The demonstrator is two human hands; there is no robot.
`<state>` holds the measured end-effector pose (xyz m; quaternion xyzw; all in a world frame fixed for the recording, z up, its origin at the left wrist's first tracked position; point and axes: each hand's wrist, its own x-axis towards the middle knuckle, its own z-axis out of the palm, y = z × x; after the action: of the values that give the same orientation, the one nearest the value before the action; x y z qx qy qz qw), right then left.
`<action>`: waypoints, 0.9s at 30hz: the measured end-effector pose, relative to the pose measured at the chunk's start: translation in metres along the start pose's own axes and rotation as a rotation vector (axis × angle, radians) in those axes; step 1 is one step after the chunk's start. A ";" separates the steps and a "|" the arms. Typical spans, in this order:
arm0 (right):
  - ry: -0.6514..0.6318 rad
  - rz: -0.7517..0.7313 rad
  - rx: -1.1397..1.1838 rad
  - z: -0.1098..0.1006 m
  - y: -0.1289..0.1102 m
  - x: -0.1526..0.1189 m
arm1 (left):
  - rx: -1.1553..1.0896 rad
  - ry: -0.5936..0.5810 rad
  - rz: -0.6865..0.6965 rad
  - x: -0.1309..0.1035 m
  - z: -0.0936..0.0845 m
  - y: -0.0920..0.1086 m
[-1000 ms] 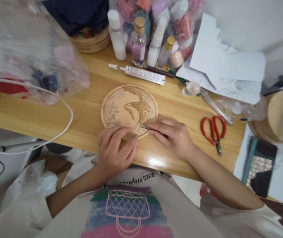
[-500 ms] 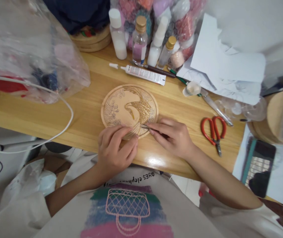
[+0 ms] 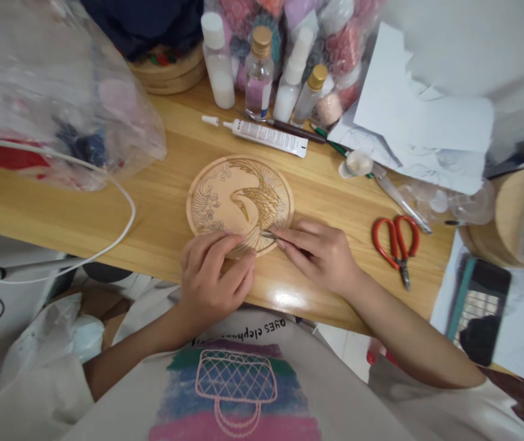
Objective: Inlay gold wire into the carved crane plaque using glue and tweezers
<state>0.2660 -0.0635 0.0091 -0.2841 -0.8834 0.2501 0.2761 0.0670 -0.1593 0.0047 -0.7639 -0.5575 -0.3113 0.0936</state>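
A round wooden plaque (image 3: 225,199) lies flat on the table, its face bearing a bird outlined in gold-coloured lines and swirling wave patterns. My left hand (image 3: 218,275) steadies the plaque at its near left rim, with curled fingers and thumb resting on its edge. My right hand (image 3: 321,254) is closed in a pinch around slim metal tweezers (image 3: 268,234). Their tips touch or nearly touch the lower right of the design, below the bird's body. Most of the tweezers is hidden by my fingers.
Beyond the plaque lie a white glue tube (image 3: 271,138) and several bottles (image 3: 259,73). Red-handled cutters (image 3: 397,245) are to the right, near a phone (image 3: 482,312). Loose papers (image 3: 427,122) sit at the back right. A plastic bag (image 3: 124,122) and white cable (image 3: 128,226) occupy the left.
Almost nothing differs. Both hands, the plaque and the tweezers keep practically the same places; the view shifts very slightly.
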 end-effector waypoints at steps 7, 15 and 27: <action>0.002 -0.006 -0.022 0.000 0.000 0.000 | 0.004 0.011 -0.018 -0.001 0.001 0.000; 0.006 -0.013 -0.030 0.000 -0.001 -0.001 | 0.000 0.005 -0.016 0.000 0.001 0.000; 0.010 0.001 -0.036 0.001 -0.001 -0.001 | 0.001 0.009 -0.014 -0.001 0.001 -0.001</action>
<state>0.2660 -0.0653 0.0088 -0.2905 -0.8864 0.2329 0.2752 0.0665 -0.1593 0.0034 -0.7586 -0.5625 -0.3151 0.0942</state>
